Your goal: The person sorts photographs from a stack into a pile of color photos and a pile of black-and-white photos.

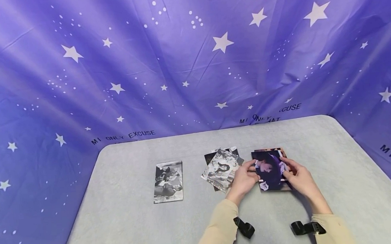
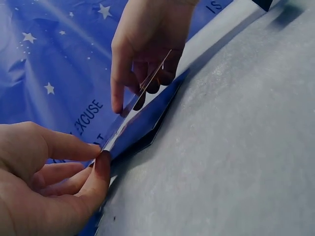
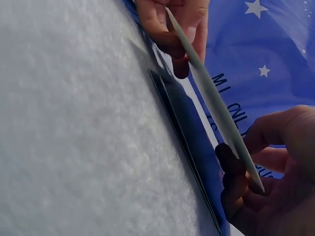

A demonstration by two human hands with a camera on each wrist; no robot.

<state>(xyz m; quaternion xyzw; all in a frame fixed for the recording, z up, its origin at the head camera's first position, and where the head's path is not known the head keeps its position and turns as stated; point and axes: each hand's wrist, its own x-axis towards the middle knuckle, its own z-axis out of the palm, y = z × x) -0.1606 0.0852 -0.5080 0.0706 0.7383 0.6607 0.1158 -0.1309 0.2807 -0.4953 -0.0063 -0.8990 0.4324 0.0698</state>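
Between my two hands is a dark purple photo print (image 1: 268, 169) showing a person in profile. My left hand (image 1: 243, 179) pinches its left edge between thumb and fingers. The right hand (image 1: 301, 178) pinches the opposite edge. In the right wrist view the print (image 3: 215, 103) is tilted and raised above other prints (image 3: 184, 125) lying on the table. An orange-brown print (image 1: 283, 152) peeks out behind the held one. To the left, beside my left hand, lies a loose fanned pile of black-and-white photos (image 1: 221, 169).
Farther left lies a black-and-white photo stack (image 1: 168, 183), squared up. All of it rests on a grey table (image 1: 127, 215). A purple star-printed curtain (image 1: 178, 63) hangs behind and along both sides. A black strap-like device (image 1: 245, 228) sits at the left wrist.
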